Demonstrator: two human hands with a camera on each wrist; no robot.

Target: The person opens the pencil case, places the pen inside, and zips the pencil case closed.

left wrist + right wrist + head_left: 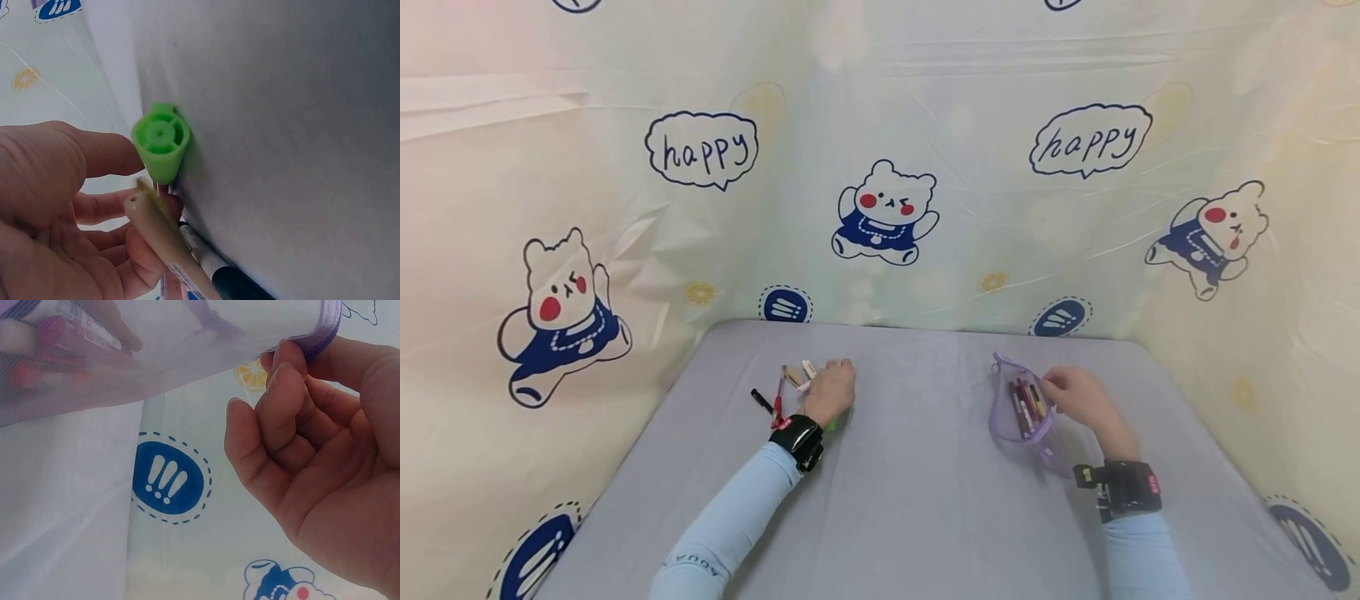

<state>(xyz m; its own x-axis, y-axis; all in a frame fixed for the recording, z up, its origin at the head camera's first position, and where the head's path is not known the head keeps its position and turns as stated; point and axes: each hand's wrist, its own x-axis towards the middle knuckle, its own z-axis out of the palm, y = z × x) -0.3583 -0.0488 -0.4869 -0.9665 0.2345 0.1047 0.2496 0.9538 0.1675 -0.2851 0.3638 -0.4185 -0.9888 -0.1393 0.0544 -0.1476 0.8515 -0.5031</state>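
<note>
On the left of the table my left hand (pixel 831 392) pinches a green pen (pixel 161 144) between thumb and fingers, its round hollow end towards the wrist camera. A beige pen (pixel 165 240) and a white pen with a dark end (pixel 234 281) lie beside those fingers. My right hand (pixel 1084 404) grips the purple rim of a mesh pencil case (pixel 994 417) with thumb and fingertips, holding its mouth apart. Several pens (pixel 1024 408) show inside the case, and its sheer side appears close in the right wrist view.
Left of my left hand lie a black pen (pixel 762 401), a red pen (pixel 778 404) and a whitish piece (pixel 808 368). A grey cloth (pixel 910 500) covers the table. Behind it hangs a printed curtain (pixel 970 208) with bears and "happy" bubbles.
</note>
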